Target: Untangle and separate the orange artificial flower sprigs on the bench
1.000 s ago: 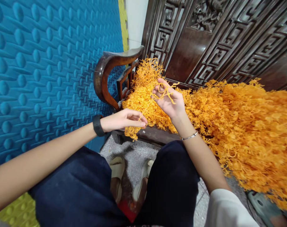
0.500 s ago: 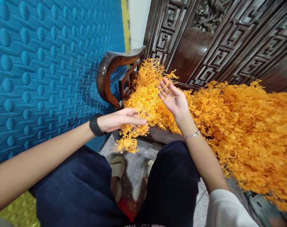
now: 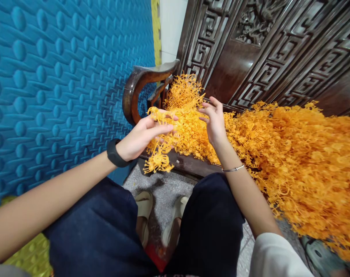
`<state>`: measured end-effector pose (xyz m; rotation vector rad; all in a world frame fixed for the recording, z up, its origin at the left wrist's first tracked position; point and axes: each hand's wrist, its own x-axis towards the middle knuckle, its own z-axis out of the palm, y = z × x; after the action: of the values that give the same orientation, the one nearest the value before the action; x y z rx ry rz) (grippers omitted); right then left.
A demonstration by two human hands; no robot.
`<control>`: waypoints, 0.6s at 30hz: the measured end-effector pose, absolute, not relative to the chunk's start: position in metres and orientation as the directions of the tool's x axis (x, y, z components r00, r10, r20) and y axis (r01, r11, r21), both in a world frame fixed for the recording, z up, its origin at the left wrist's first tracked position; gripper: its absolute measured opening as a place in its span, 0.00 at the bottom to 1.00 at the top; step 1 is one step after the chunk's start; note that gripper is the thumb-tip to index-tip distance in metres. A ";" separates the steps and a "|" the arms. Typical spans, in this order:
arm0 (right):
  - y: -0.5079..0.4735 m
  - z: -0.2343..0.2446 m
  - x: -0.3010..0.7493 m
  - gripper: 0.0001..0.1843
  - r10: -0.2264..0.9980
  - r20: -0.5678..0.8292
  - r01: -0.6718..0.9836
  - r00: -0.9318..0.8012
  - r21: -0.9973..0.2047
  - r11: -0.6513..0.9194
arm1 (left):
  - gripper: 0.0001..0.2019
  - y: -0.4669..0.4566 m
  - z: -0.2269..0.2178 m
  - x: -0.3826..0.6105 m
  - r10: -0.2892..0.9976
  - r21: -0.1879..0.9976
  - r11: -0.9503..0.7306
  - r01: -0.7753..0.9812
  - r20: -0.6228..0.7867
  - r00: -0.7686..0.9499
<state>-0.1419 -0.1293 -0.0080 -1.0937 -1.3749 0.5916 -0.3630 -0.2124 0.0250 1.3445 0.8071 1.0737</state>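
Note:
My left hand [image 3: 144,136], with a black band at the wrist, holds a small bunch of thin orange flower pieces [image 3: 158,161]. They look like moulded plastic; part hangs below the palm and part loops over the fingers. My right hand [image 3: 215,119] is to the right, fingers bent and apart, with nothing plainly in its grip. Thin orange strands stretch toward its fingertips, but I cannot tell whether they touch. Beneath both hands lies a heap of the same orange pieces [image 3: 192,134] on a dark wooden bench [image 3: 186,163].
The bench's curved armrest [image 3: 131,90] rises just beyond my left hand. Its carved back [image 3: 229,73] stands behind the heap. More orange pieces [image 3: 313,154] pile up on the right. Blue foam matting [image 3: 62,77] covers the left side. Grey speckled floor [image 3: 160,184] lies by my feet.
My left hand has turned and risen slightly, bringing the bunch up. My right hand has bent its fingers, and the strand that lay across them has come away.

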 end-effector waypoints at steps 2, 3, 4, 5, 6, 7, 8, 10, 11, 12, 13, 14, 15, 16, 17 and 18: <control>-0.137 -0.004 -0.145 0.23 0.737 0.637 0.397 0.224 -0.750 0.528 | 0.10 -0.210 0.020 -0.362 0.936 0.963 -0.257 -0.085 0.269 0.226; -0.144 0.000 -0.148 0.21 0.681 0.701 0.440 0.210 -0.690 0.575 | 0.09 -0.208 0.018 -0.362 0.923 0.940 -0.337 -0.056 0.342 0.178; -0.153 0.005 -0.153 0.18 0.654 0.737 0.451 0.168 -0.648 0.614 | 0.09 -0.207 0.016 -0.362 0.903 0.915 -0.403 -0.027 0.403 0.147; -0.162 0.010 -0.160 0.17 0.661 0.743 0.431 0.104 -0.633 0.643 | 0.09 -0.207 0.015 -0.362 0.884 0.892 -0.451 0.001 0.447 0.135; -0.172 0.014 -0.167 0.17 0.694 0.719 0.388 0.026 -0.647 0.656 | 0.10 -0.207 0.013 -0.362 0.869 0.874 -0.484 0.028 0.477 0.135; -0.181 0.018 -0.175 0.17 0.737 0.674 0.338 -0.054 -0.682 0.649 | 0.11 -0.207 0.013 -0.362 0.858 0.862 -0.504 0.056 0.492 0.145; -0.188 0.021 -0.183 0.17 0.776 0.617 0.291 -0.131 -0.725 0.625 | 0.11 -0.208 0.013 -0.363 0.853 0.854 -0.514 0.086 0.497 0.161; -0.197 0.023 -0.194 0.18 0.832 0.493 0.215 -0.254 -0.810 0.546 | 0.13 -0.210 0.014 -0.364 0.846 0.836 -0.527 0.152 0.498 0.191; -0.199 0.023 -0.198 0.18 0.848 0.436 0.184 -0.301 -0.846 0.500 | 0.13 -0.211 0.014 -0.364 0.843 0.828 -0.532 0.180 0.498 0.201; -0.199 0.023 -0.199 0.18 0.856 0.388 0.153 -0.341 -0.876 0.458 | 0.13 -0.212 0.015 -0.364 0.845 0.825 -0.530 0.198 0.492 0.210; -0.198 0.022 -0.200 0.18 0.858 0.355 0.121 -0.371 -0.898 0.423 | 0.13 -0.212 0.015 -0.364 0.849 0.829 -0.521 0.201 0.481 0.217; -0.197 0.022 -0.199 0.17 0.858 0.335 0.090 -0.389 -0.913 0.397 | 0.13 -0.212 0.016 -0.363 0.858 0.843 -0.504 0.189 0.464 0.220; -0.194 0.021 -0.197 0.17 0.860 0.327 0.063 -0.391 -0.923 0.380 | 0.13 -0.211 0.016 -0.363 0.871 0.863 -0.477 0.166 0.440 0.219; -0.192 0.020 -0.195 0.16 0.865 0.330 0.042 -0.378 -0.927 0.372 | 0.12 -0.211 0.016 -0.362 0.885 0.883 -0.447 0.140 0.413 0.216; -0.190 0.019 -0.193 0.15 0.873 0.336 0.026 -0.355 -0.929 0.369 | 0.12 -0.210 0.016 -0.361 0.896 0.899 -0.422 0.115 0.393 0.207; -0.187 0.018 -0.191 0.14 0.882 0.342 0.015 -0.325 -0.930 0.367 | 0.12 -0.209 0.016 -0.361 0.904 0.910 -0.403 0.094 0.380 0.195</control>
<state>-0.1909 -0.1871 0.0179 -0.8113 -1.6494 1.1100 -0.3605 -0.2088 0.0157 1.6816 0.9524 1.2953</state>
